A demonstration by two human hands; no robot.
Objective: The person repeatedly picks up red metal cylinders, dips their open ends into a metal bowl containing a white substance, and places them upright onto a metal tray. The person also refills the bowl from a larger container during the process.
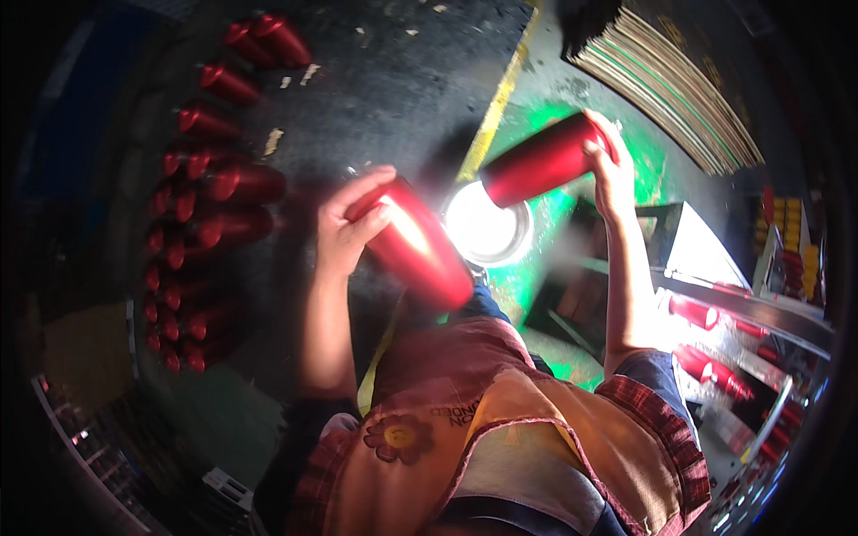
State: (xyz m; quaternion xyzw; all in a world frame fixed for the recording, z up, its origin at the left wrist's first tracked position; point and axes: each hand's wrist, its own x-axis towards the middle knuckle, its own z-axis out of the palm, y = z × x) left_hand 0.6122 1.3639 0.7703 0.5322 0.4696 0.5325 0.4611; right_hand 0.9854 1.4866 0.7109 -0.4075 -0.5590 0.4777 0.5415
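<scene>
My left hand (347, 221) is wrapped round one end of a red metal bottle (420, 250), which slants down to the right. A second red metal bottle (538, 163) is held by my right hand (613, 163) at its upper right end, its other end pointing down and left. Between the two bottles glows a round white lamp (490, 230), very bright with a pale rim. The lower left end of the right bottle overlaps the lamp's upper edge in the head view; whether they touch I cannot tell. Glare washes out part of the left bottle.
Rows of similar red bottles (228, 228) stand on the dark surface at left. A stack of cardboard sheets (666, 89) lies at the upper right. More red bottles (710, 371) sit beside a metal frame at the lower right. Yellow tape (500, 98) runs across the floor.
</scene>
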